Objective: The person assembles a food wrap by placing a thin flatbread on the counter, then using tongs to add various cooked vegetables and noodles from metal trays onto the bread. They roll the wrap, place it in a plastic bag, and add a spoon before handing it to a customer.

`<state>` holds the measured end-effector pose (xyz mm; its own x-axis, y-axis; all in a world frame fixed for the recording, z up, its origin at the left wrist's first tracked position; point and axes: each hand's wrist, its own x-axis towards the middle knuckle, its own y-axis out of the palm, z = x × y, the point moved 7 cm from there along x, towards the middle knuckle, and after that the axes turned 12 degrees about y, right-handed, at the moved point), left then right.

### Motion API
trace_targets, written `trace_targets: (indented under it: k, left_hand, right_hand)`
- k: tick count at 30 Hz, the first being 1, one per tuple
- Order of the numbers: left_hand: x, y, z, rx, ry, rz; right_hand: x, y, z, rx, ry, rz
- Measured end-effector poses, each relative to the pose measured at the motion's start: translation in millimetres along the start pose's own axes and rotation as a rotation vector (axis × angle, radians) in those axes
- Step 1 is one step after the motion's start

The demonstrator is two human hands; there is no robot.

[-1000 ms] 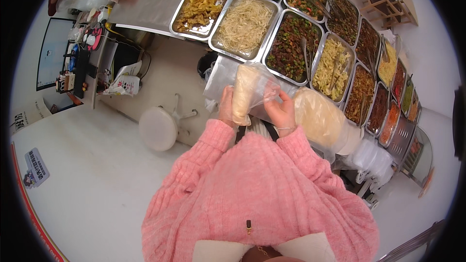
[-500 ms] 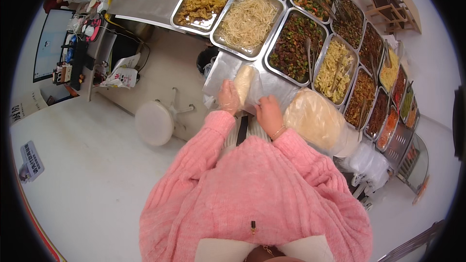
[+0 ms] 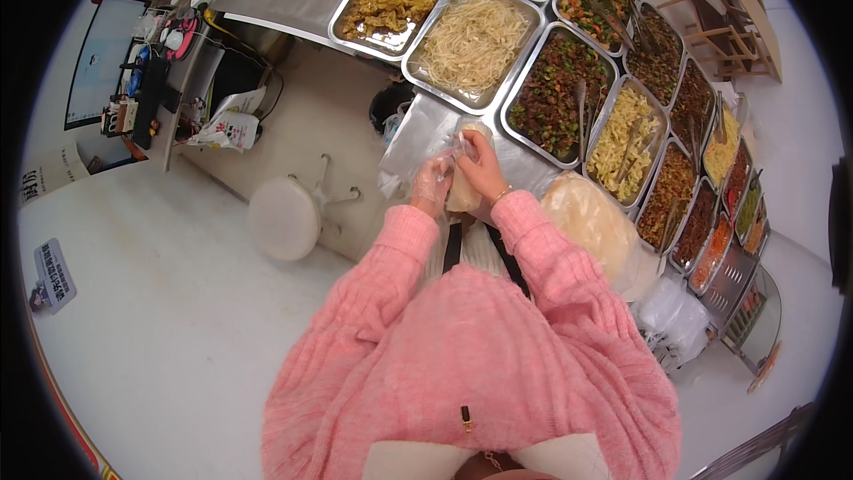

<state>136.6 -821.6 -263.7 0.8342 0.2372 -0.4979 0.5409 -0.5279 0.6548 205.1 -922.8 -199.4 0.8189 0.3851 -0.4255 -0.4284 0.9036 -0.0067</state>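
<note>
Head view: the roll [image 3: 461, 196], seemingly fully formed, sits between both hands at the worktop's [image 3: 423, 124] near edge, the left hand [image 3: 430, 185] gripping its side, the right hand [image 3: 481, 169] pinching clear plastic [image 3: 459, 146] whose closing appears unfinished, with flatbreads [image 3: 586, 220] alongside.

A pale cream rolled wrap [image 3: 462, 195] sits just above the frame's centre, held between the left hand [image 3: 432, 183] and right hand [image 3: 481, 168]. I see it lengthwise, partly covered, with clear plastic [image 3: 458, 150] bunched near its upper end.
</note>
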Motion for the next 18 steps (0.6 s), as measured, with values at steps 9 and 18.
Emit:
trace_targets:
  k: [9, 18]
  left_hand:
    - [-22, 29, -14, 0.025, -0.081, 0.068]
    - [-9, 30, -5, 0.932, 0.356, 0.244]
  right_hand:
    - [17, -3, -10, -0.589, -0.074, 0.098]
    - [4, -21, -8, 0.183, 0.492, 0.485]
